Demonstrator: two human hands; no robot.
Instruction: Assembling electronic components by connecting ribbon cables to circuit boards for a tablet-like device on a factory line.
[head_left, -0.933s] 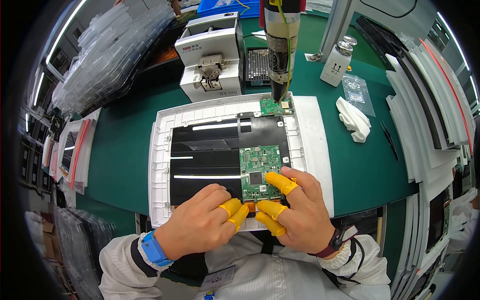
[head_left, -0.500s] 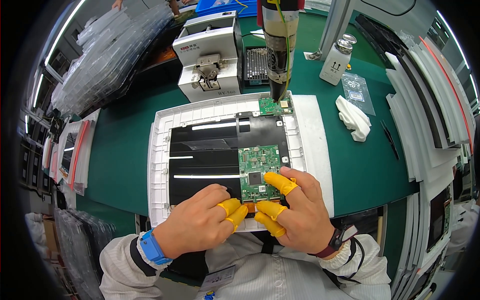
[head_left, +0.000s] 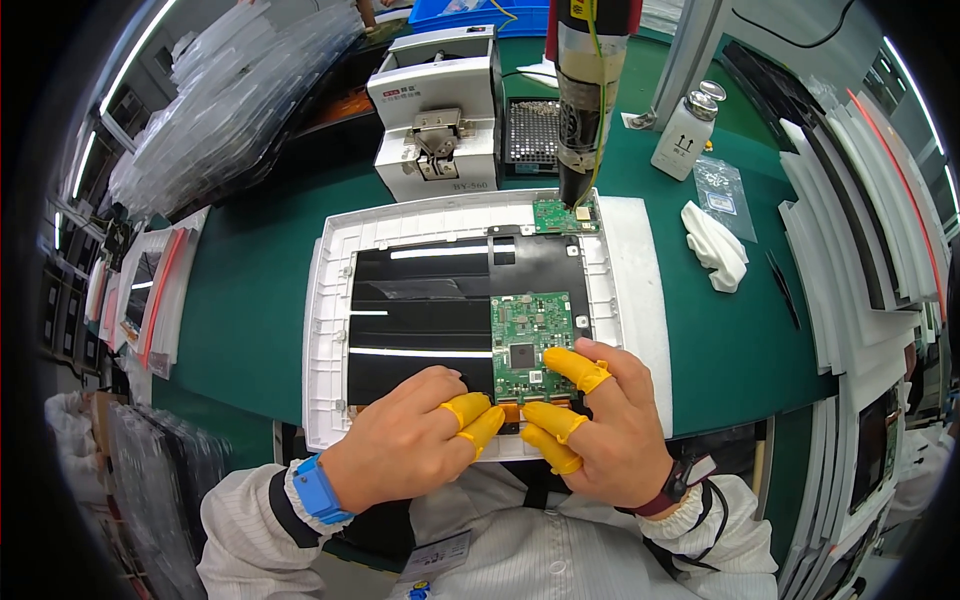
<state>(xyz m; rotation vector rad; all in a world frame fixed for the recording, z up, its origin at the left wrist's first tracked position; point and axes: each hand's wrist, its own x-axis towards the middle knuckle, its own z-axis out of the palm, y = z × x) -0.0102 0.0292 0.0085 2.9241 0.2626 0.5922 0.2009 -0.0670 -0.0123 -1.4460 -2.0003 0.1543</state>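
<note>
A white-framed panel (head_left: 330,300) lies face down on a white foam sheet (head_left: 645,300), its black back showing. Fixed to its right half is a green circuit board (head_left: 535,325) with a dark square chip. At the board's near edge, an orange flex cable (head_left: 511,411) shows between my fingertips. My left hand (head_left: 405,440), wearing yellow finger cots, is closed with its fingertips at the cable's left end. My right hand (head_left: 620,430), also in yellow cots, rests one fingertip on the board. Its other covered fingers are closed together at the cable's right end; their exact contact is hidden.
Above the panel's far edge hangs an electric screwdriver (head_left: 585,110), its tip by a small green board (head_left: 550,215). A white screw feeder (head_left: 440,130) stands behind. To the right are a pump bottle (head_left: 687,135), white cloth (head_left: 715,247), tweezers (head_left: 783,288) and stacked white panels (head_left: 815,240).
The whole view has shifted, so the bench and panel appear slightly farther right. Both hands keep nearly the same pose at the board's near edge.
</note>
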